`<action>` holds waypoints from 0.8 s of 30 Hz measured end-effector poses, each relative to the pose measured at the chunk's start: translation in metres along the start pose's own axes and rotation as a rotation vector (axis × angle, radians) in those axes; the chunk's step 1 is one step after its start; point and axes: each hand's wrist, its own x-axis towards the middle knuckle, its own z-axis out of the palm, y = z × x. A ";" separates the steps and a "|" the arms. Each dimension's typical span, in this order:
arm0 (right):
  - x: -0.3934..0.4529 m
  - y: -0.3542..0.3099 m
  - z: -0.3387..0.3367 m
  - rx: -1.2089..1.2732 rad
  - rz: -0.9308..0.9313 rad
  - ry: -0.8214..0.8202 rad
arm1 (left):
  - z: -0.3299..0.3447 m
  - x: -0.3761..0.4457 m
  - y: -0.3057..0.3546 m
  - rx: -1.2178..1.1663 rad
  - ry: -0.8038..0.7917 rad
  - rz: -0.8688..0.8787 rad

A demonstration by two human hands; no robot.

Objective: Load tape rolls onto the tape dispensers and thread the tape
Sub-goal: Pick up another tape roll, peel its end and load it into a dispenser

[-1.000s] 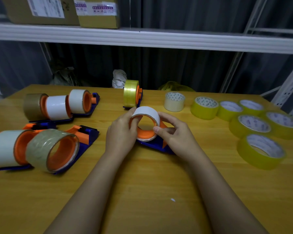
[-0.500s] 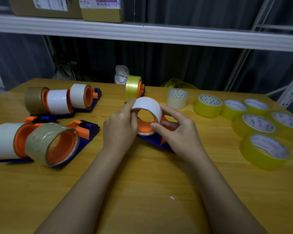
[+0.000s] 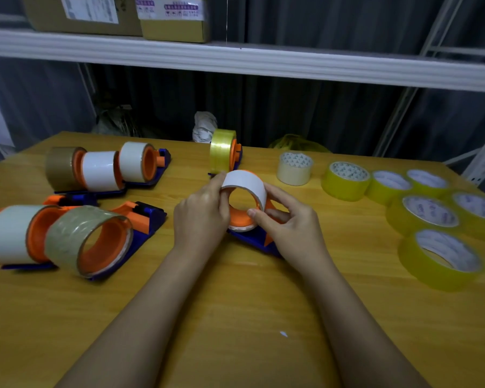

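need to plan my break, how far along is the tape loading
Done: six dispensers already carry rolls, five at the left and a yellow one at the back. In hand: left hand and right hand grip a white roll on a seventh dispenser. Left: seven loose rolls at right.

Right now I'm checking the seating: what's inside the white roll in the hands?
Inside the white tape roll sits the dispenser's orange hub. Its lower edge is covered by the left hand and right hand.

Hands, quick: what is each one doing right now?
Left hand: grips the white tape roll on the dispenser.
Right hand: pinches the same roll's front edge.
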 end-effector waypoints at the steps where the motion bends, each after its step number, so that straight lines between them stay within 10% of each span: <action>1: 0.000 0.000 0.000 -0.001 0.004 -0.005 | 0.000 0.000 0.000 0.005 -0.005 0.000; 18: 0.006 0.003 0.001 -0.350 -0.076 -0.147 | 0.006 0.002 -0.007 -0.033 -0.012 -0.164; 24: 0.002 -0.002 0.007 -0.780 -0.268 0.116 | 0.006 0.002 -0.007 -0.019 -0.075 -0.189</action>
